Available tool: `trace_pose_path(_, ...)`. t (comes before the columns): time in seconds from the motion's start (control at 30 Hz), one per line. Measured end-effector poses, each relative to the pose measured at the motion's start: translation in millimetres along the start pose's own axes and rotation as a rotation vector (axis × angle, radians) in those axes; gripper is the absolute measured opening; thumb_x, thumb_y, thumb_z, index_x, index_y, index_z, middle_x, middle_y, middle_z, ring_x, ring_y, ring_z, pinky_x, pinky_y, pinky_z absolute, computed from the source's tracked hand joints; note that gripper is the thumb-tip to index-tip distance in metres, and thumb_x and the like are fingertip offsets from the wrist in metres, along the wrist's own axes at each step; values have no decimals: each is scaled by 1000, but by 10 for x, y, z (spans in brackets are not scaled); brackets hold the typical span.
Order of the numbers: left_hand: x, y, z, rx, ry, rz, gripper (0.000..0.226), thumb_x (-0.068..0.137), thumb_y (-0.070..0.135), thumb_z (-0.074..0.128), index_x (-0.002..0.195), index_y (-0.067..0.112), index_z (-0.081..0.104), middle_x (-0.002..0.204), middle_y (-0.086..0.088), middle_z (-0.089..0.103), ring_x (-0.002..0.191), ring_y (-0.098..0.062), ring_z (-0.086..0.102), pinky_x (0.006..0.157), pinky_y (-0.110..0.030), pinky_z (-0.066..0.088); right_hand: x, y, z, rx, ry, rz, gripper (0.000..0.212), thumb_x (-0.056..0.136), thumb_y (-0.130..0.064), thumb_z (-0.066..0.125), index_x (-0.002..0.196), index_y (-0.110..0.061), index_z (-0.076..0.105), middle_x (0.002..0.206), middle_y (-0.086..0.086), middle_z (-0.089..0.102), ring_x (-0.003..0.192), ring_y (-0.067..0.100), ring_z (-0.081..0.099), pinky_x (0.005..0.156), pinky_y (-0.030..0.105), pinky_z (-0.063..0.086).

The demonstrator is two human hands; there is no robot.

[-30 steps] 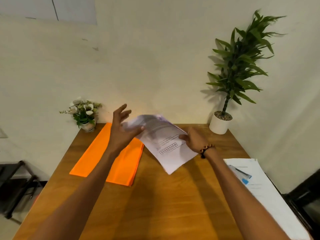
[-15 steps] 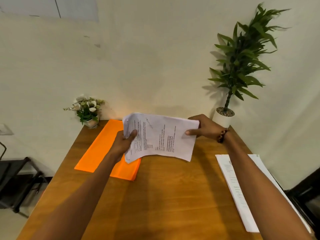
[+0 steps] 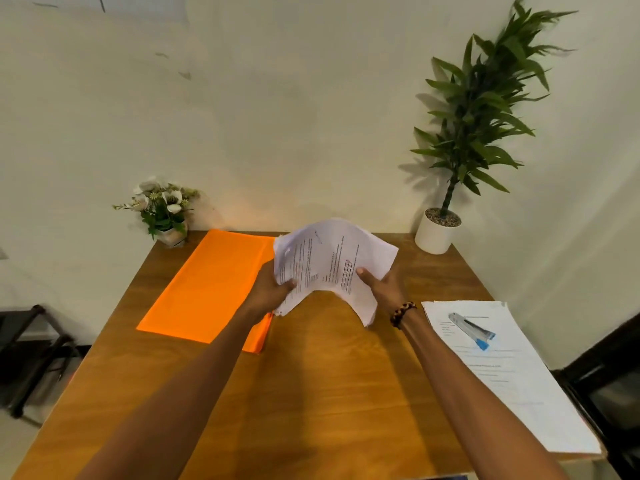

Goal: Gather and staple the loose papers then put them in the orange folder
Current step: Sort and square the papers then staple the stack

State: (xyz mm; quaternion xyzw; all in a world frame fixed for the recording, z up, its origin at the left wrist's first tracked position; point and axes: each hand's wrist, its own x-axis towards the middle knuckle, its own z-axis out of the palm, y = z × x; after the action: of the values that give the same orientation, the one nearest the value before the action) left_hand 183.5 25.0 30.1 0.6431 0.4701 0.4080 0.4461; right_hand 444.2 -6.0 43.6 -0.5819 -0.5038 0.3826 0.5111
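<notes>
We're mid-gather: our left hand (image 3: 273,289) & right hand (image 3: 381,287) each grip a side of the papers (image 3: 329,258), thumbs on top, fingers curled under, the sheaf held bowed above the table (image 3: 311,393). Nothing stapled yet; the stapler (image 3: 471,330) lies on another sheet (image 3: 512,382) to our right, apart. The orange folder (image 3: 207,289) lies flat at left, closed, w/ no papers in it. Vs half a sec ago, the sheaf was flatter; now it's arched upward.
</notes>
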Motion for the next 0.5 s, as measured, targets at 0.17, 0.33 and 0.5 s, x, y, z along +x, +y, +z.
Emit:
trace_pose_path(0.17, -78, -58, 90, 109, -36, -13, 44, 89, -11, 52, 121, 19, 58, 109, 1, 65, 103, -12, 62, 78, -21, 51, -47, 73, 76, -123, 150, -21, 30, 96, -16, 64, 124, -7, 60, 110, 6, 68, 100, 23, 68, 70, 27, 57)
trace_pose_path(0.33, -26, -112, 38, 116, -56, -80, 50, 89, -4, 61, 136, 13, 54, 128, -7, 63, 120, -20, 59, 98, -41, 55, -75, 8, 65, -159, 138, -16, 30, 95, -15, 66, 123, -7, 61, 106, 3, 67, 95, 21, 69, 63, 22, 57)
trace_pose_path(0.5, -52, -163, 23, 106, -56, -135, 52, 92, -10, 51, 138, 15, 48, 130, -6, 58, 120, -18, 55, 84, -29, 58, -147, 76, 67, -131, 128, 17, 29, 95, -15, 65, 123, -12, 59, 111, 3, 66, 93, 17, 67, 63, 22, 56)
